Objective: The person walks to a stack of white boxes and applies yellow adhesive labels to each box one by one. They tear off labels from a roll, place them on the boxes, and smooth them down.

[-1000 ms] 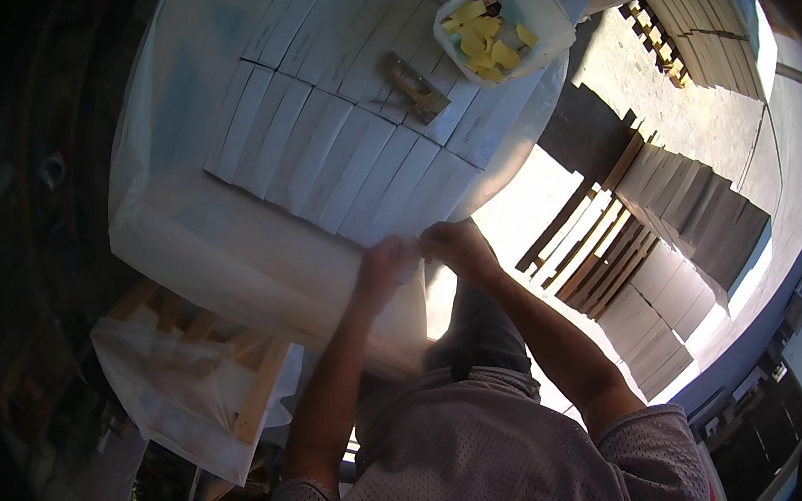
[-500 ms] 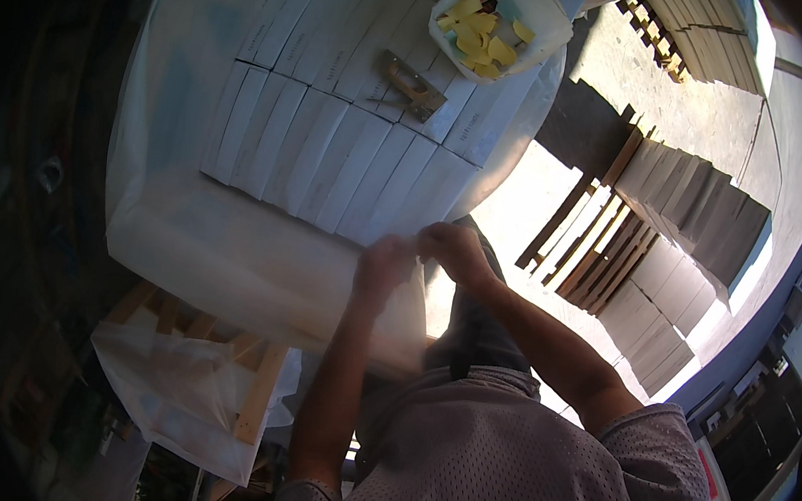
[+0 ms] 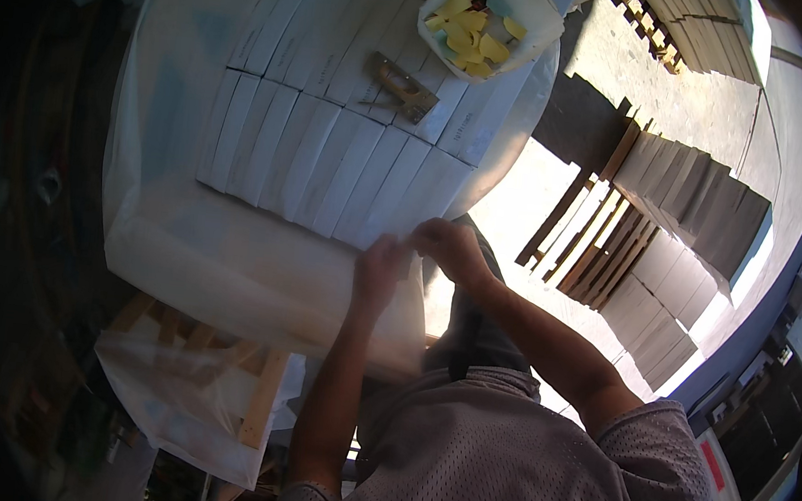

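My left hand (image 3: pixel 377 269) and my right hand (image 3: pixel 450 249) are close together at the near corner of a stack of white boxes (image 3: pixel 328 163). Both are closed, pinching the edge of a translucent plastic sheet (image 3: pixel 266 267) that hangs down the side of the stack. The left hand is slightly blurred, and the sheet partly veils it. Farther off, on top of the boxes, lies a metal tool that looks like a staple gun (image 3: pixel 405 91). Beside it, a pale plastic tub (image 3: pixel 427 31) holds several yellow scraps.
At the right, stacked pale boxes (image 3: pixel 691 204) stand by a wooden pallet (image 3: pixel 603 232) on the sunlit floor. Another stack (image 3: pixel 716 35) is at the far right. Below the sheet at the left is a wooden frame (image 3: pixel 264 396) with plastic draped over it.
The boxes, tub and tool appear shifted slightly left in the view. Both hands have moved a little left and stay together on the sheet's edge.
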`<state>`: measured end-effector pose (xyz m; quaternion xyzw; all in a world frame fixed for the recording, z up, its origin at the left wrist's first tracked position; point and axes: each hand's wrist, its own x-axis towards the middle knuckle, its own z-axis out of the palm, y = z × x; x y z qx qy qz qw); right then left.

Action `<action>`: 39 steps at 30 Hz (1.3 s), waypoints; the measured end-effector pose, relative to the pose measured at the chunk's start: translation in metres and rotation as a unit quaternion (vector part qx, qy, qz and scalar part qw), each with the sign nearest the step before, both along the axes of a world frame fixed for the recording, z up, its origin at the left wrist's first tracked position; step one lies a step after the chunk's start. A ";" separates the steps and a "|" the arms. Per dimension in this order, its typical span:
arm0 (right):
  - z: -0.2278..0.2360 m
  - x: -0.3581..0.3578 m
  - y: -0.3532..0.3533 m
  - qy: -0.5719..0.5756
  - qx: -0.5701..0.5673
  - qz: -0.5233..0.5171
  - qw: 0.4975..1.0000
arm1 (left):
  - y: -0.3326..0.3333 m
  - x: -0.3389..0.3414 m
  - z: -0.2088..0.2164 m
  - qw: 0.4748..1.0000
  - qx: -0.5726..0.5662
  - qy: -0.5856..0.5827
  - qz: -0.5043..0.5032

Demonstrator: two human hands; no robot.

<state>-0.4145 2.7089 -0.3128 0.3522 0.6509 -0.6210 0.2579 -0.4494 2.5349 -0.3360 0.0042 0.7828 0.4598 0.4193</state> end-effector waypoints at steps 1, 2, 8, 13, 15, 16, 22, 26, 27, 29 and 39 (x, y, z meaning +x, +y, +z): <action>-0.001 0.000 0.003 -0.008 -0.021 -0.010 1.000 | 0.000 0.000 0.000 0.999 -0.004 0.027 -0.018; -0.002 0.000 0.006 -0.003 -0.025 -0.009 1.000 | 0.000 -0.001 0.001 0.999 0.032 -0.024 0.025; -0.008 0.002 0.014 0.049 0.028 0.052 0.997 | 0.020 -0.009 0.008 0.949 0.095 -0.227 0.199; -0.008 0.003 0.013 0.069 0.144 0.145 0.977 | 0.047 -0.009 0.003 0.985 -0.012 -0.122 0.126; -0.010 0.002 0.016 0.096 0.178 0.138 0.969 | 0.056 -0.013 0.002 0.977 0.028 -0.134 0.162; -0.011 0.002 0.018 0.106 0.193 0.133 0.966 | 0.059 -0.015 0.002 0.970 0.038 -0.156 0.181; -0.025 0.002 0.042 0.131 0.200 0.097 0.966 | 0.082 -0.042 -0.003 0.950 0.054 -0.255 0.170; -0.043 -0.005 0.070 0.103 0.165 -0.134 0.972 | 0.118 -0.062 -0.017 0.989 0.003 -0.098 0.109; -0.050 -0.006 0.083 0.053 0.128 -0.243 0.960 | 0.128 -0.072 -0.020 0.991 0.015 -0.075 0.110; -0.067 -0.008 0.112 0.022 0.071 -0.419 0.905 | 0.154 -0.094 -0.027 0.992 0.039 -0.029 0.120; -0.085 0.006 0.135 -0.010 0.196 -0.327 0.925 | 0.279 -0.214 -0.103 0.981 -0.036 0.186 -0.033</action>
